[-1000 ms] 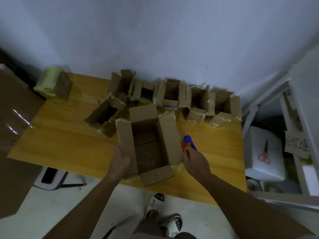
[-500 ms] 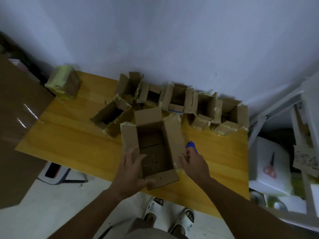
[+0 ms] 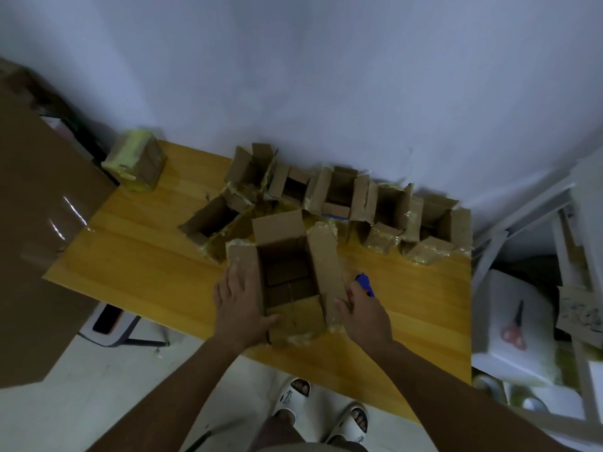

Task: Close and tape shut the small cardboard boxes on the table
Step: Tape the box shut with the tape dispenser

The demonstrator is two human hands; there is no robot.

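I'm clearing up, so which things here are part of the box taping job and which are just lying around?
Job: open box under both hands, row of open boxes, taped box, blue tool.
Lying about: red scissors, white slippers.

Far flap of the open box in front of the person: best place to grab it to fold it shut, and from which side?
Judgement: pinch the free top edge of the far flap, mid-width, reaching over the open box from the near side. It stands upright with that edge clear, while left hand and right hand occupy the side flaps.
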